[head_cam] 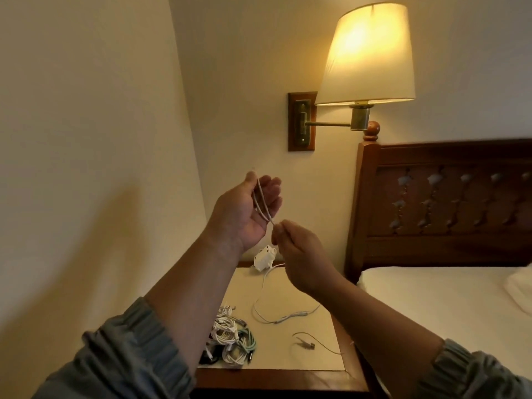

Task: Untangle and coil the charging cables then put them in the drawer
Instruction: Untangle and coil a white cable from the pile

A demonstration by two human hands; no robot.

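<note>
I hold a thin pale cable (262,203) up in front of the wall. My left hand (247,211) is raised palm-up with loops of it lying across the palm, thumb and curled fingers around them. My right hand (299,251) pinches the same cable just below the left hand. On the nightstand (288,375) below lies a pile of coiled white, teal and dark cables (230,341) at the front left. A loose white cable (276,309) trails from a white adapter (263,259) at the back. A short cable with a plug (308,342) lies at the front right.
A lit wall lamp (365,56) on a brass swing arm hangs above the nightstand. A bed with a dark wooden headboard (443,203) and white mattress (431,300) stands right beside it. A plain wall closes the left side. No drawer shows in this view.
</note>
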